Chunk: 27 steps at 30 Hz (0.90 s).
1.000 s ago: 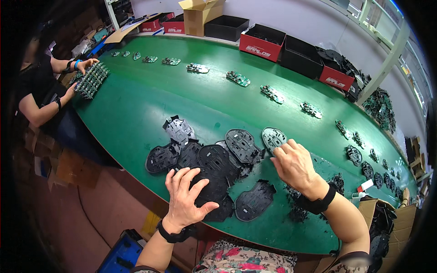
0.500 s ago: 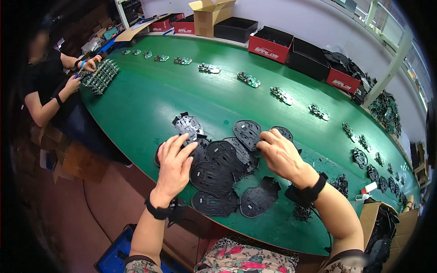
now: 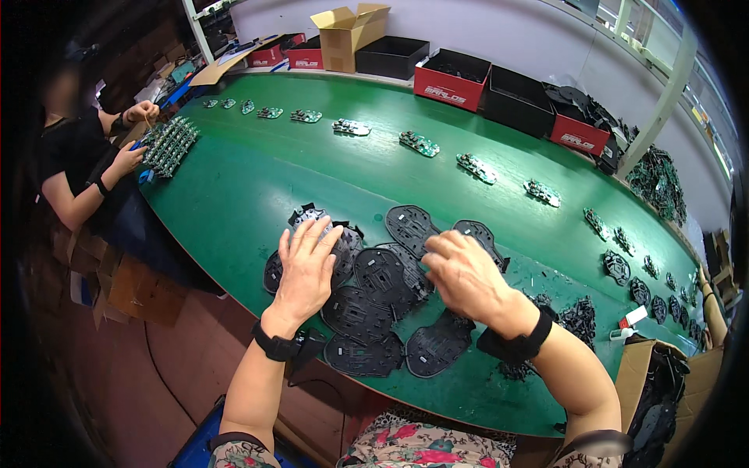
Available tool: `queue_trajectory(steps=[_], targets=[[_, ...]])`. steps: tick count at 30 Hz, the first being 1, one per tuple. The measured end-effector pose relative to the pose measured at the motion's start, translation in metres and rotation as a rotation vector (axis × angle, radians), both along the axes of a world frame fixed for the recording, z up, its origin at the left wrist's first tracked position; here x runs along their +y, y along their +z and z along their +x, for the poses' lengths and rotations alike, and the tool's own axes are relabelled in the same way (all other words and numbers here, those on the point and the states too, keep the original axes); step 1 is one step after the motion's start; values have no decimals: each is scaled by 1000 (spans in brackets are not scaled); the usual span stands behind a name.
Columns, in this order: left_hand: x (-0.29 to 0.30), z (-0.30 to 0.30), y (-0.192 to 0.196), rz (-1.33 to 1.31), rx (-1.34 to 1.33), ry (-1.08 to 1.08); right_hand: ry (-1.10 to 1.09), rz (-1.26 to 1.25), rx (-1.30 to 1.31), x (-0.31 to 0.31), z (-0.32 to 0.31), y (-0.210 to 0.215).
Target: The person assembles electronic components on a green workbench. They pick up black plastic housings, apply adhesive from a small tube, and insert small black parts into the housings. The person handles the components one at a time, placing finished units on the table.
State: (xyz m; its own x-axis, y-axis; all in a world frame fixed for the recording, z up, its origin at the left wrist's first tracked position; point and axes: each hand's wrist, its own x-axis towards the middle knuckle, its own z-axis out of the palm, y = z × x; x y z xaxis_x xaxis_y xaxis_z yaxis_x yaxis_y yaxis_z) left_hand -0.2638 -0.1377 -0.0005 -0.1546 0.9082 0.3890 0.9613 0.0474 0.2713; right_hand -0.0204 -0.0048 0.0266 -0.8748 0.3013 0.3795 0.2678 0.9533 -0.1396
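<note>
Several flat black plastic shells (image 3: 357, 315), shaped like computer mouse bases, lie overlapping in a loose heap on the green table in front of me. My left hand (image 3: 307, 269) rests over the heap's left side, fingers stretched out and spread. Beneath its fingertips, a shell (image 3: 349, 234) with a greyish sheen is partly hidden. My right hand (image 3: 462, 273) is bent over the right side, fingers curled together; what they hold, if anything, is hidden. A shell (image 3: 409, 226) lies just beyond its fingertips, and another shell (image 3: 441, 347) lies nearer me, below the hand.
Green circuit boards (image 3: 420, 143) form a curved row along the green table (image 3: 257, 171). Small black parts (image 3: 577, 320) are piled right of me, near a cardboard box (image 3: 633, 382). Leftward, a person's hand (image 3: 129, 158) touches stacked boards (image 3: 170, 146). Another person's arm (image 3: 711, 312) reaches in at far right.
My right hand has shifted slightly left and down, its fingers curled. My left hand covers more of the greyish shell. Another person's arm has appeared at far right, and the left co-worker's hands have moved.
</note>
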Motion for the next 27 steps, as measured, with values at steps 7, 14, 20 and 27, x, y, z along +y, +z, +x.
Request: queue_trajectory(steps=[7,14,20,27], targets=[[10,31,8,-189,53,-368,48,37,-166,-16,6,-7],[6,30,6,-178,37,-353,-32,19,-257,-9,21,-2],[-1,25,7,-191,29,-370,-63,31,-274,-18,20,-3],[2,37,27,-55,-20,-340,-130,-2,-44,-21,57,9]])
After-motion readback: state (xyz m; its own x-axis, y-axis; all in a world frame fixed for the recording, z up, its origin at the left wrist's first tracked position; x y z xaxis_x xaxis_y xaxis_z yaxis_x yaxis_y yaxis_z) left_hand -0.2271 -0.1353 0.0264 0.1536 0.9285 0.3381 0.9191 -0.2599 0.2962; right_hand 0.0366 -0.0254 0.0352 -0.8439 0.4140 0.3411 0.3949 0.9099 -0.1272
